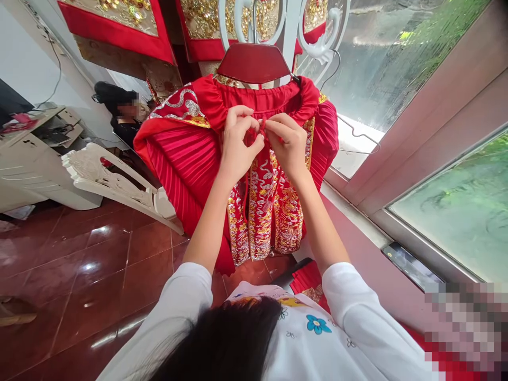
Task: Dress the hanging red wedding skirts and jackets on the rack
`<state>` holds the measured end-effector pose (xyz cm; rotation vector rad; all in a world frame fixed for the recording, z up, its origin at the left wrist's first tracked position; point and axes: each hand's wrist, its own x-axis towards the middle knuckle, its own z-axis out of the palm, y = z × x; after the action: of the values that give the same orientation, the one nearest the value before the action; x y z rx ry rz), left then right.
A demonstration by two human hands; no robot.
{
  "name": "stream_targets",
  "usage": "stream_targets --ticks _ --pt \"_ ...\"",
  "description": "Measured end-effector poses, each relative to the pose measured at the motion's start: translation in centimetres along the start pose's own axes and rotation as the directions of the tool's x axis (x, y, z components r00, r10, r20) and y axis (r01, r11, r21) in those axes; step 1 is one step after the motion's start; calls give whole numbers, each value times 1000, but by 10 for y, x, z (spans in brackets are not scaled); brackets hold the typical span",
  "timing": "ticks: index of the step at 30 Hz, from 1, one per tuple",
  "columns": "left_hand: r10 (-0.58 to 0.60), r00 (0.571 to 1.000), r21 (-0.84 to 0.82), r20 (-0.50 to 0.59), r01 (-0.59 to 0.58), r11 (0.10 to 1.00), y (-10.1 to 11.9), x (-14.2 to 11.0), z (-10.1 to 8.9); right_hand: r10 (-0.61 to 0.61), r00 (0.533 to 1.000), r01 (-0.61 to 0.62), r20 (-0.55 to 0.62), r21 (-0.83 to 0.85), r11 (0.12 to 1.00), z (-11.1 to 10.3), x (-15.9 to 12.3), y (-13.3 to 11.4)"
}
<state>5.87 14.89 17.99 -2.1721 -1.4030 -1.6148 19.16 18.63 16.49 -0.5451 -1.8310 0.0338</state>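
A red pleated skirt (pixel 182 164) with a gathered waistband hangs from a dark red hanger (pixel 254 62) in front of me. Embroidered panels (pixel 260 211) in gold and silver run down its front. At the middle of the waistband, my left hand (pixel 241 143) is closed in a pinch on a red cord (pixel 262 126), thumb and forefinger curled toward each other. My right hand (pixel 289 142) pinches the same cord from the other side, close to the left fingertips. Whether the cord is knotted is hidden by the fingers.
A white ornate metal frame (pixel 291 32) stands behind the hanger. Gold-sequined garments (pixel 119 32) hang at the back. On the left are a white chair (pixel 115 174), a desk (pixel 43 159) and a seated person (pixel 126 114). A phone (pixel 413 264) lies by the glass door at right.
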Motion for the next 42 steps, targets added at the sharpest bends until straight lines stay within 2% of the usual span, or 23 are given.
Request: stream_targets --ticks 5,7,10,12,15,18,20,21,23,26,29,32,34,36,38,40,42 --pt "27 999 87 -23 -25 996 1 -2 0 103 994 -99 22 -154 983 -1 -3 4" --pt "22 993 170 -120 -1 986 -2 -7 -5 179 984 -179 -19 -216 960 -2 -7 10" --pt "3 952 246 -305 76 966 -12 -16 -11 254 964 -266 -82 -231 936 -2 -12 17" --pt "-24 932 190 -363 99 977 -17 -22 -11 275 956 -289 -103 -168 943 -2 -14 16" --pt "-116 932 -8 -342 120 993 -17 -24 -5 370 923 -366 -106 59 929 1 -13 5" --pt "-212 951 -216 -225 164 963 -9 -19 5 547 837 -515 13 356 780 2 -8 -7" --pt "-238 953 -299 -186 176 938 -8 -14 8 613 784 -583 96 451 676 1 -6 -9" --pt "-242 953 -316 -181 177 932 -9 -11 9 621 776 -594 106 454 665 -1 -6 -7" --pt "-244 948 -317 -202 172 933 -15 -7 7 581 811 -560 68 375 739 -7 -7 -1" --pt "-232 947 -258 -224 172 951 -23 -6 -1 447 894 -441 -38 104 891 -14 -12 8" --pt "-200 957 -207 -211 156 966 -21 -10 -8 369 921 -379 -126 -61 924 -12 -16 8" --pt "-130 970 -339 -206 54 939 -16 -13 -11 344 922 -348 -175 8 937 -5 -18 8" --pt "-102 963 -456 -250 -24 890 -19 -11 -12 325 933 -320 -158 54 946 -3 -19 13" --pt "-104 942 -481 -319 -67 874 -27 -8 -14 282 953 -281 -111 20 959 -7 -20 21" --pt "-104 932 -438 -346 -63 897 -34 -6 -18 232 970 -235 -78 -46 971 -16 -20 28" --pt "-91 948 -355 -306 -25 934 -38 -7 -24 196 979 -199 -54 -66 978 -25 -19 30" --pt "-57 961 -197 -272 3 980 -36 -11 -31 180 984 -180 5 -17 984 -35 -17 27"
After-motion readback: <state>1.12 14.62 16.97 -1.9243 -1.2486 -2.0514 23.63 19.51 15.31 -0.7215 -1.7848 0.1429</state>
